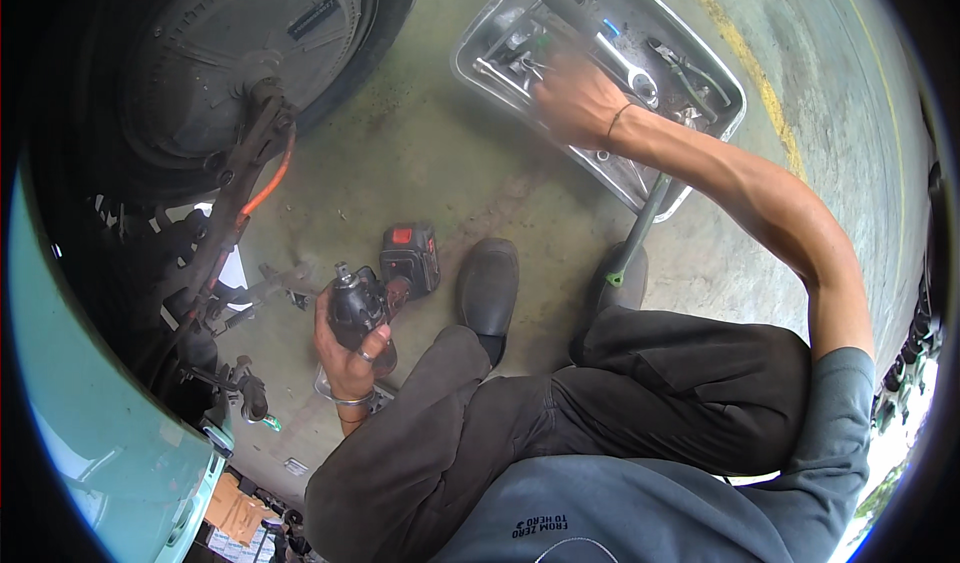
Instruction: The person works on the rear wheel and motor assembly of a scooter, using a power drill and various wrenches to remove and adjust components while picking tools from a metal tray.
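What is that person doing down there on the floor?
A person is crouching on a concrete floor beside a scooter wheel. Their left hand grips a black cordless impact wrench with a red battery. Their right hand reaches into a shiny metal tray full of wrenches and pliers. It looks blurred, so I can't tell whether it has picked anything.

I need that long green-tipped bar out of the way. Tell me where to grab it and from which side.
Grip the bar on the bare stretch of shaft between the tray rim and the right shoe, coming from above. Its upper end leans on the tray edge, so that stretch looks lifted off the floor, leaving room for fingers. The right hand is nearest, in the tray; the left hand holds the impact wrench.
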The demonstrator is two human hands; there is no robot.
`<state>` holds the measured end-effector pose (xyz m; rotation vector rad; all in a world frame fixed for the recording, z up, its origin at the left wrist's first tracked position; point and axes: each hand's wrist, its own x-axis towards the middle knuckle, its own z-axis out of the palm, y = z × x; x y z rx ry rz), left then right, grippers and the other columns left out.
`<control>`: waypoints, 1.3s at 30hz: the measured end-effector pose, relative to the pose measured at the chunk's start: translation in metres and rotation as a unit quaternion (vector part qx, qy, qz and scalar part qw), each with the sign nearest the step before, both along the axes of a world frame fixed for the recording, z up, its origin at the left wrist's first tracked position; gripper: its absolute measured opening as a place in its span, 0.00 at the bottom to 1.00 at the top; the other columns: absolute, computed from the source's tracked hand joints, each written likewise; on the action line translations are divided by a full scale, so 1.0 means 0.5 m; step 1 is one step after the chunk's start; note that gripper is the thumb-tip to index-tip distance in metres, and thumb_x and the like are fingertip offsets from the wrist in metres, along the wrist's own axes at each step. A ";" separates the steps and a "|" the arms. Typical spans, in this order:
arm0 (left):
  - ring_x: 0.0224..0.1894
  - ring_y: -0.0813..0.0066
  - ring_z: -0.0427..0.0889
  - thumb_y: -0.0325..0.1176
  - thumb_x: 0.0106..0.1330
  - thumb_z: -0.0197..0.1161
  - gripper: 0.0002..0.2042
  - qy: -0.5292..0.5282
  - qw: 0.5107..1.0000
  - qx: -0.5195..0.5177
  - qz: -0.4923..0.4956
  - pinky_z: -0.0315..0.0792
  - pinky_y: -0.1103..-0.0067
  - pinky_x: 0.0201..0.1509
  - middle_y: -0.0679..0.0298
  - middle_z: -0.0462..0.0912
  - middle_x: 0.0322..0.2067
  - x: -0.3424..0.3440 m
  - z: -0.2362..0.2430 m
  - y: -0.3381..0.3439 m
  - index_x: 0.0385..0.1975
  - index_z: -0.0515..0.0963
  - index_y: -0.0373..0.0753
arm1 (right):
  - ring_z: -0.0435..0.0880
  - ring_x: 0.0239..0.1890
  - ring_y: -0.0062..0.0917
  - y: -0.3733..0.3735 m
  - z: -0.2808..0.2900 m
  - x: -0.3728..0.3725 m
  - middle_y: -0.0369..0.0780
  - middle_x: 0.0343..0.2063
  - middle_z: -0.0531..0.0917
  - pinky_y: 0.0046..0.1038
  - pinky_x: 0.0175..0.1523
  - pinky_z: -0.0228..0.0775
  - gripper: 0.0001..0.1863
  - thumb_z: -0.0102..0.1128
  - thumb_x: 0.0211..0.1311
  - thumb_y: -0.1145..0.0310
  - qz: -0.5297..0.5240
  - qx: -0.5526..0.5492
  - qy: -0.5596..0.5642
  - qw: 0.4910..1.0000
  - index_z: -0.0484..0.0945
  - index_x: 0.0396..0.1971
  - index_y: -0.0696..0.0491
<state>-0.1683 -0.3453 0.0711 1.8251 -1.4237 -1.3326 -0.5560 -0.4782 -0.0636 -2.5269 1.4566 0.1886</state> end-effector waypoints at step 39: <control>0.41 0.58 0.81 0.42 0.67 0.64 0.19 0.054 0.918 0.037 -0.390 0.75 0.69 0.43 0.51 0.79 0.37 -0.217 0.096 -0.095 0.48 0.74 0.32 | 0.80 0.32 0.53 0.183 0.324 0.082 0.56 0.26 0.79 0.46 0.39 0.72 0.10 0.55 0.65 0.71 -0.041 0.338 -0.518 0.784 0.74 0.31 0.65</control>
